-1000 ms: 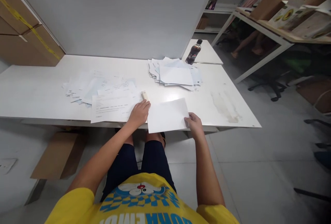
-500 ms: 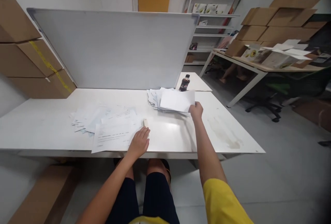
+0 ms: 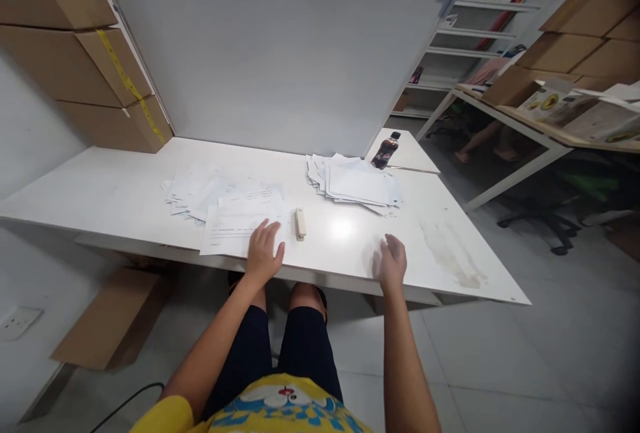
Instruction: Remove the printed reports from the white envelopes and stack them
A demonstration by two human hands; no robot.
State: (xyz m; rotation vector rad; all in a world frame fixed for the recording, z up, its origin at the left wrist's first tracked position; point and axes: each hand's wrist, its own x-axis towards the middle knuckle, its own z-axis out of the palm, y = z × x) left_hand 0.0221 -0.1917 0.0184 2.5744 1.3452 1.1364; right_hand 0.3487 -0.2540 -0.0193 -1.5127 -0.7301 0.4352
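Paperwork covers the white worktop (image 3: 125,193) in front of you, split into two piles. Your left hand (image 3: 263,253) lies flat on the printed sheet (image 3: 235,228) at the near edge, its fingers (image 3: 265,232) spread wide and gripping nothing; that sheet tops the loose spread of papers (image 3: 210,194) on the left half of the worktop. Just beside that hand, to its right, sits a small cream stapler (image 3: 300,224), apart from your fingers. Your right hand (image 3: 391,263) hovers low over bare worktop near the front edge, blurred, open and empty, well apart from the stack of white sheets (image 3: 357,183) lying farther back on the right. A dark drink bottle (image 3: 386,150) stands behind that stack on a smaller table (image 3: 417,160). A white board (image 3: 270,53) stands upright along the far edge, with cardboard boxes (image 3: 75,53) stacked at the left.
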